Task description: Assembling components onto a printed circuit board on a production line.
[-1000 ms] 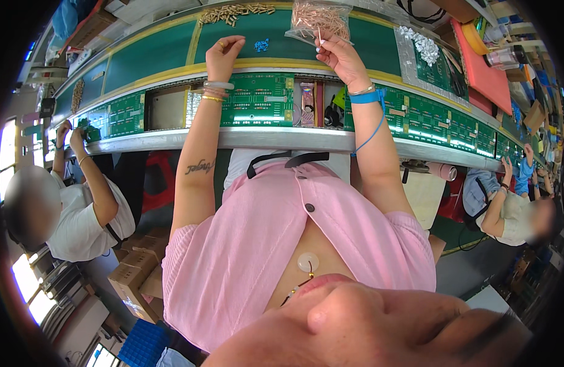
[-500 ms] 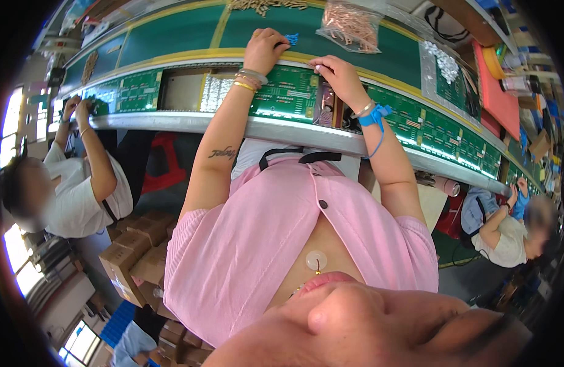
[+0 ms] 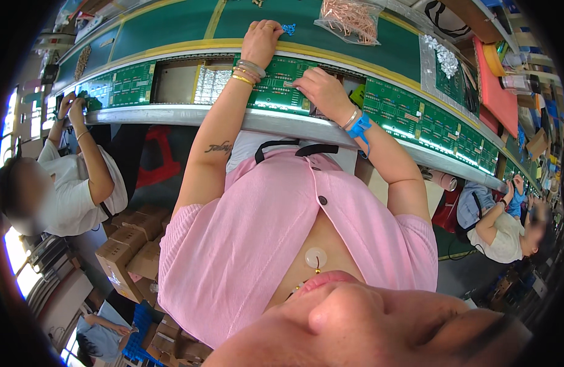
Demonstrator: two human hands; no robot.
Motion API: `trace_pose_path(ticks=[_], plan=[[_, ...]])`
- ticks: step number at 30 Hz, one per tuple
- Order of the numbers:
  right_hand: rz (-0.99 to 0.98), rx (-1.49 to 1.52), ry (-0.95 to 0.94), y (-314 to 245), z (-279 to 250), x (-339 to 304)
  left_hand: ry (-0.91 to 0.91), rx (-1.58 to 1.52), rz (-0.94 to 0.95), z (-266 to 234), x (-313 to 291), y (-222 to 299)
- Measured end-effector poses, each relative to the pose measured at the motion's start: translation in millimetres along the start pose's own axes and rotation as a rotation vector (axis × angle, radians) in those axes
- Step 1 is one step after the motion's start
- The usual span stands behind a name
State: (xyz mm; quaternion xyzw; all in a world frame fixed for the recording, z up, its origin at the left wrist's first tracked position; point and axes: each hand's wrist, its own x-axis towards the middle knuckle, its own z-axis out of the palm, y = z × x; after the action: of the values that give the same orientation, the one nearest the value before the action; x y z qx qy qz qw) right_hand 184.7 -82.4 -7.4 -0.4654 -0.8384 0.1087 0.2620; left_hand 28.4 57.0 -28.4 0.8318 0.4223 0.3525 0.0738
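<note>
Right hand [image 3: 315, 92] pinches a small part onto the green circuit board [image 3: 282, 85] at table [image 3: 172, 37] edge. Left hand [image 3: 260, 38], curled, rests beyond it. Risk: a tilted part could bend pins.

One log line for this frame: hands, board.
left hand: resting by blue part | right hand: fingertips on green board | parts bag: behind

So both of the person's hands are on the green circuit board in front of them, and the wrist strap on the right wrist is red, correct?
Not quite: the wrist strap on the right wrist is blue, not red, as the head view shows. The rest holds: the left hand rests at the far edge of the green circuit board and the right hand is on it.
</note>
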Motion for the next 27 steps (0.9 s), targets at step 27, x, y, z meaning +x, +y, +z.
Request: trace_pose_path(ticks=[27], plan=[[0.243,-0.415,0.004,-36,-2,-34,0.107,-0.404,-0.248,-24,-3,5]])
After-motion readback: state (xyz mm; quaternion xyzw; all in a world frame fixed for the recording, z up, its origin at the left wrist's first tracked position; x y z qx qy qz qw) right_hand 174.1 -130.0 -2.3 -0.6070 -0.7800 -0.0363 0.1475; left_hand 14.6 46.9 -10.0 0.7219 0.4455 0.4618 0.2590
